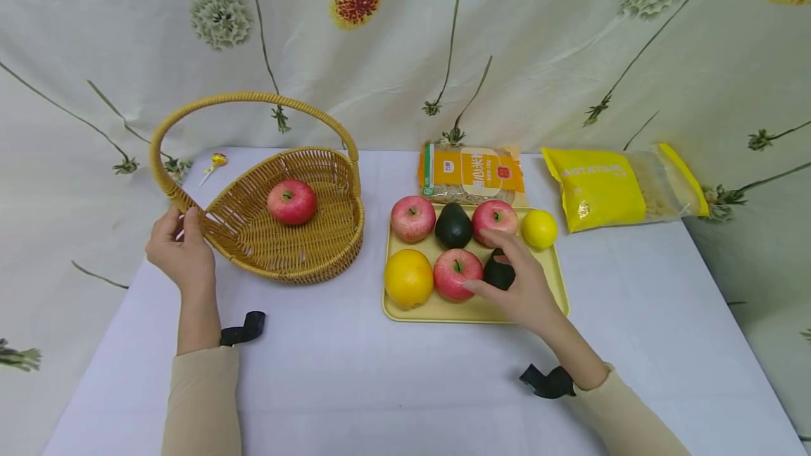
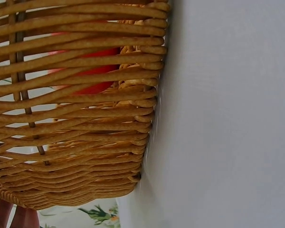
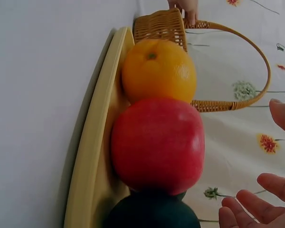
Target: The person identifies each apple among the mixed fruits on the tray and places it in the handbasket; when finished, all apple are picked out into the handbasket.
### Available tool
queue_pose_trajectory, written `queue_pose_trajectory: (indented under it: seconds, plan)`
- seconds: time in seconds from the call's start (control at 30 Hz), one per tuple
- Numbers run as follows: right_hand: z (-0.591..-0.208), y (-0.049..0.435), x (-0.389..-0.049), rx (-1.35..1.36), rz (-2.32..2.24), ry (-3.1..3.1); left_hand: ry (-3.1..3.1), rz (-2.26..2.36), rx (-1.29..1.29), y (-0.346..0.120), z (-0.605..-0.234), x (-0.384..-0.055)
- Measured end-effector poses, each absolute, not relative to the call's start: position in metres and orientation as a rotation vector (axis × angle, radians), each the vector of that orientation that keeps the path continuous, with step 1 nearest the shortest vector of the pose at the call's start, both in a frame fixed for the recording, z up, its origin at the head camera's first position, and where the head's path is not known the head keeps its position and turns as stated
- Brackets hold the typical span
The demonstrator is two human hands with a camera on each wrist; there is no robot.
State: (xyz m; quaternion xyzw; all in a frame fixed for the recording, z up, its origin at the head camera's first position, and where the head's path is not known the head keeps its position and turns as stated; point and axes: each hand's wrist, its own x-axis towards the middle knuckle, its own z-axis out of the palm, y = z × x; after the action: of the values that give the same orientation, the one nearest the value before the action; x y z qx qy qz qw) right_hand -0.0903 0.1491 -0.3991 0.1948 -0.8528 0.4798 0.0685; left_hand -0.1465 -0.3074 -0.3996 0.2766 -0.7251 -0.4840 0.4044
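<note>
At the left end of a wicker basket (image 1: 317, 248), my left hand (image 1: 184, 248) pinches the rim near the foot of the tall handle. One red apple (image 1: 291, 202) lies inside the basket, glimpsed through the weave in the left wrist view. My right hand (image 1: 526, 287) hovers over a yellow tray (image 1: 453, 310), thumb and fingers spread, holding nothing. Beneath it are a front apple (image 1: 455, 276) and a dark avocado (image 1: 498, 271), partly covered by the hand. Also on the tray are an orange (image 1: 408, 278), two more apples, another avocado (image 1: 453, 226) and a lemon (image 1: 539, 229).
Behind the tray lies an orange-labelled grain packet (image 1: 474, 173). A yellow bag (image 1: 621, 185) stands at the back right. A wrapped lollipop (image 1: 218, 160) rests behind the basket's left side. Flowered cloth hangs behind the white-covered table (image 1: 355, 371).
</note>
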Motion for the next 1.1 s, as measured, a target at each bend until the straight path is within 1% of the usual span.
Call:
queue_pose_trajectory:
  seconds: [0.27,1.1]
  plan:
    - [-0.406,0.162,-0.097,0.500,1.399,-2.596,-1.831,-1.226,0.686,-0.310,-0.401,-0.146]
    - [-0.424,0.153,-0.099,0.551,1.280,-2.682,-1.824,-1.231,0.697,-0.311,-0.402,-0.147]
